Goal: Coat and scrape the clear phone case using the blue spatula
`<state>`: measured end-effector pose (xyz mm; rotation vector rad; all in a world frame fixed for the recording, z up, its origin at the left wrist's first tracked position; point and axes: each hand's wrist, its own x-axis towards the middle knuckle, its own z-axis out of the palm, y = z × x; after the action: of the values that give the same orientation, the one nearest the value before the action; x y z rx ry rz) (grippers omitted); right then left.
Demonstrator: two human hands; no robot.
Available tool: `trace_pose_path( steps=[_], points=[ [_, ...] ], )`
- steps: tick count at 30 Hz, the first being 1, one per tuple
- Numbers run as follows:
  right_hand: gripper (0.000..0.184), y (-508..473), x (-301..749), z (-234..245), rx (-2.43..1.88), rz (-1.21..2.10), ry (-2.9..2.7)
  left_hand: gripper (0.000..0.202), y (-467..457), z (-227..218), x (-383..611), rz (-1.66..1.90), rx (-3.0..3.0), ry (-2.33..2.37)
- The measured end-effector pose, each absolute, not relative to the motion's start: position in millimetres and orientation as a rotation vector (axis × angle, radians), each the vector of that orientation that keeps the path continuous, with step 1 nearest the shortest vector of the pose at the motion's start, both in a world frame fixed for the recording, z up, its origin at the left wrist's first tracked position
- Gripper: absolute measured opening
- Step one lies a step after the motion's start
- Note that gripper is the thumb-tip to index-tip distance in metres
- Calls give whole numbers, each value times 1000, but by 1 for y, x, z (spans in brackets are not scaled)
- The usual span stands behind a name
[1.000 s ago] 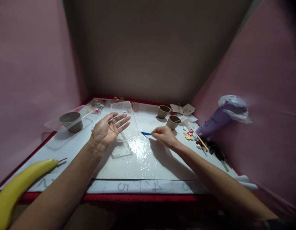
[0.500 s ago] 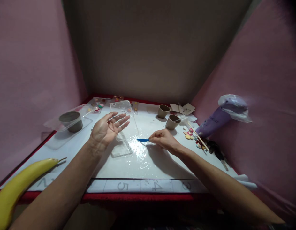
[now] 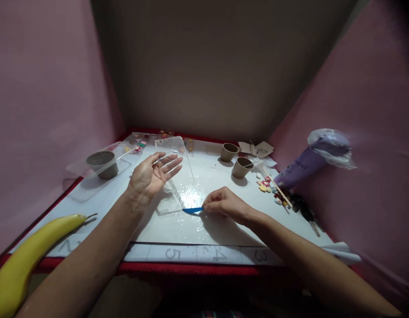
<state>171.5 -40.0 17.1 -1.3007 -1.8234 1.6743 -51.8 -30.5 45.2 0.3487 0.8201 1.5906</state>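
Observation:
My left hand [image 3: 154, 176] holds a clear phone case [image 3: 182, 161] upright above the sheet, palm up, with the fingers showing through the plastic. The case's shadow falls on the white sheet [image 3: 148, 229] below. In my right hand [image 3: 224, 204] the end of a small blue plastic knife [image 3: 193, 210] is pinched between thumb and fingers. Its blade points left, low over a shiny, wet-looking patch of the sheet, apart from the case. Whether the blade touches the sheet I cannot tell.
Two brown cups [image 3: 229, 152] stand at the back right, near small charms [image 3: 264, 185], a wooden stick [image 3: 279, 189] and a purple piping bag [image 3: 302, 165]. On the left are a dark pot [image 3: 106, 165] under a clear lid [image 3: 83, 167] and a yellow banana [image 3: 42, 234].
My right hand has brought the blue knife lower and nearer to me, slightly left. The phone case stays in my left hand, and the whole view has shifted a little.

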Motion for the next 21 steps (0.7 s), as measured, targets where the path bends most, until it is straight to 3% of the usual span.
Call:
trace_pose_path(
  steps=[5, 8, 17, 21],
  points=[
    [13, -48, 177, 27, -1188, 1902, -1633, 15, -31, 45, -51, 1587, 345, 824],
    [19, -51, 180, 35, -1068, 1717, -1594, 14, -32, 45, -51, 1570, 359, 821],
    [25, -46, 172, 26, -846, 21, -2156, 11, -34, 42, -47, 1426, 357, 760],
    [25, -41, 173, 19, -625, -466, -2352, 10, -34, 42, -47, 1389, 333, 759]
  ],
)
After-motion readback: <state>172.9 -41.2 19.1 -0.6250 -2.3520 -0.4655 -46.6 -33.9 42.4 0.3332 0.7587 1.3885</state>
